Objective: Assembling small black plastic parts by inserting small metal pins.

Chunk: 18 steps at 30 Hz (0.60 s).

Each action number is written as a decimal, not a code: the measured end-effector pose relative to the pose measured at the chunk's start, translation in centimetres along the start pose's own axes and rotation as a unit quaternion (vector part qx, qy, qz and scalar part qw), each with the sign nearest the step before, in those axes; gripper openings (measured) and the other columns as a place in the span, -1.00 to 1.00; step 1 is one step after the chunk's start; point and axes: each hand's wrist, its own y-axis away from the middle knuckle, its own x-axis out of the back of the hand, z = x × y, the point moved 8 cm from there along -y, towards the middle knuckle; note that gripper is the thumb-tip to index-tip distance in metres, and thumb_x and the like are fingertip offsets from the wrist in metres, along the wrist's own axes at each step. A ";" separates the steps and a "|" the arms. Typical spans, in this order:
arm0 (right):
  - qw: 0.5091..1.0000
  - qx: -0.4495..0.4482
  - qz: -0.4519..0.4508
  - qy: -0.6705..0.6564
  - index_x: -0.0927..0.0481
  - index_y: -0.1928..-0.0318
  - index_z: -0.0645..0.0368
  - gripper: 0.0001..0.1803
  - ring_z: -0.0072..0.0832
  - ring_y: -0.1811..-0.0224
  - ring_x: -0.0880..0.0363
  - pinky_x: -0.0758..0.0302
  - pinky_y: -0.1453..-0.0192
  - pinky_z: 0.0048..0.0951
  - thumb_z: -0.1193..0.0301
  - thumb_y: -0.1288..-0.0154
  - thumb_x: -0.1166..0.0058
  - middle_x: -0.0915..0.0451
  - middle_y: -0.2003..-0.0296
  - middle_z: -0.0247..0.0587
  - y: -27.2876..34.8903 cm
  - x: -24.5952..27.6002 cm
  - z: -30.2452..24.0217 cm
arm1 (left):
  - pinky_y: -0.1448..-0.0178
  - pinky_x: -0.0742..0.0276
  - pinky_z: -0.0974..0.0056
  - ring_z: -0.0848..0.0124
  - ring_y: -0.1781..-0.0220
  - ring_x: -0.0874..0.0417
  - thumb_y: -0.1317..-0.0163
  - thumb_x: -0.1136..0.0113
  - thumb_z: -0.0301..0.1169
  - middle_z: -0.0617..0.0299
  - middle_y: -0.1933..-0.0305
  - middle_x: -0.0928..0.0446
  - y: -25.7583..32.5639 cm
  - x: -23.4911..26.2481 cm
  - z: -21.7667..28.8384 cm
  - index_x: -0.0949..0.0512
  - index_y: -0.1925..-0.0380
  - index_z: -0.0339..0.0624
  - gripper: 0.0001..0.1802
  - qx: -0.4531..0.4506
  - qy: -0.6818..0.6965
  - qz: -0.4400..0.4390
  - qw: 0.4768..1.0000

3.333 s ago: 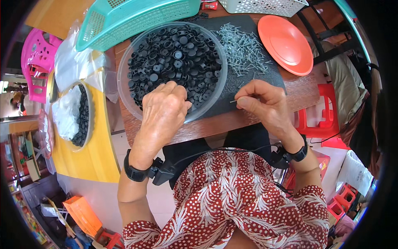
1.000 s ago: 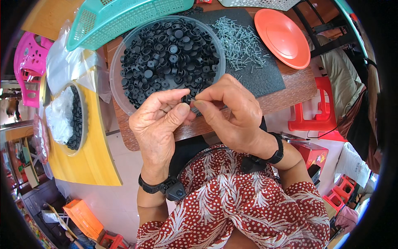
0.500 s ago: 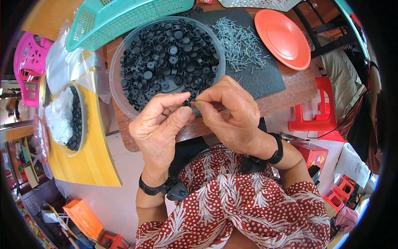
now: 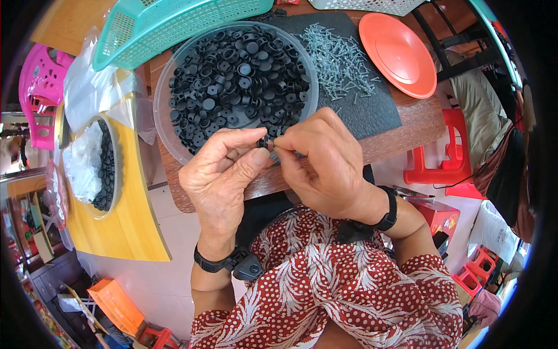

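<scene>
Between thumb and fingers, my left hand (image 4: 224,166) pinches a small black plastic cap (image 4: 264,141). My right hand (image 4: 322,163) meets it from the right, thumb and forefinger closed on a screw (image 4: 271,143) whose metal barely shows at the cap. Both hands are over the table's front edge, just in front of a round clear tub (image 4: 161,125) heaped with black plastic caps (image 4: 232,81). Loose silver screws (image 4: 337,64) lie piled on a dark mat (image 4: 372,116) behind my right hand.
An orange-red plate (image 4: 398,55) sits right of the screws. A green basket (image 4: 174,35) stands behind the tub. On a yellow board (image 4: 133,221) at left rests another tub (image 4: 116,168) with black caps and a plastic bag. Red stools (image 4: 439,166) stand at right.
My right fingertips have shifted slightly and are closer against the cap, so less of the screw shows. The left hand keeps its pinch almost in place.
</scene>
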 end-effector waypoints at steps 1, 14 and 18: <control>1.000 0.012 0.003 0.020 -0.47 0.38 0.26 -0.73 -0.28 0.55 -0.40 -0.35 0.48 -0.41 0.75 0.16 -0.15 -0.49 0.51 -0.22 0.1 0.0 -0.2 | 0.17 -0.59 0.47 0.51 0.28 -0.60 -0.09 -0.23 -0.70 0.15 0.25 -0.57 0.0 0.0 -0.1 -0.56 0.20 -0.45 -0.77 0.005 -0.004 0.000 1.000; 0.991 -0.118 -0.039 -0.050 -0.48 0.41 0.25 -0.84 -0.26 0.55 -0.37 -0.32 0.49 -0.35 0.68 0.03 -0.16 -0.44 0.57 -0.18 0.5 -0.9 1.2 | 0.20 -0.58 0.48 0.52 0.30 -0.59 -0.12 -0.19 -0.71 0.19 0.27 -0.55 0.5 0.0 -0.1 -0.56 0.19 -0.45 -0.78 -0.012 -0.018 -0.019 1.000; 0.995 -0.073 -0.049 -0.050 -0.49 0.41 0.25 -0.86 -0.26 0.55 -0.37 -0.32 0.48 -0.33 0.65 0.00 -0.18 -0.45 0.55 -0.17 0.0 -1.1 0.8 | 0.21 -0.57 0.48 0.52 0.30 -0.59 -0.12 -0.22 -0.67 0.19 0.27 -0.55 0.6 0.4 0.4 -0.57 0.19 -0.44 -0.78 -0.018 -0.054 -0.020 0.998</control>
